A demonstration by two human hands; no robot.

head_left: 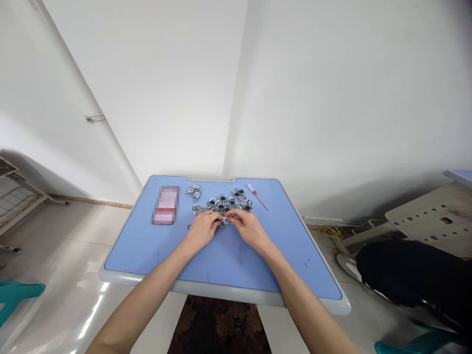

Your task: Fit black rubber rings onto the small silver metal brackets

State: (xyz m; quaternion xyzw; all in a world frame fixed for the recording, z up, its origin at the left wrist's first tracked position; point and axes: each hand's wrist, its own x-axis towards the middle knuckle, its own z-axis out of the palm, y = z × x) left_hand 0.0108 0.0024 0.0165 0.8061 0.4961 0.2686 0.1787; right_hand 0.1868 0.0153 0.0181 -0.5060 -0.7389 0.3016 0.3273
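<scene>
A pile of small metal parts with black round pieces [231, 201] lies on the blue table [228, 255]. At the pile's near edge, my left hand [202, 227] and my right hand [248, 226] meet with fingertips almost touching. Both hands are closed in a pinch around a small silver metal part [224, 221], partly hidden by the fingers. A small dark ring [189, 227] rests just left of my left hand. A few silver parts [194, 191] form a separate group behind and left of the pile.
A blurred pinkish flat object [165, 205] lies on the table's left side. A red and clear screwdriver [257, 195] lies right of the pile. White walls stand behind; a person's dark clothing [409, 275] shows at right.
</scene>
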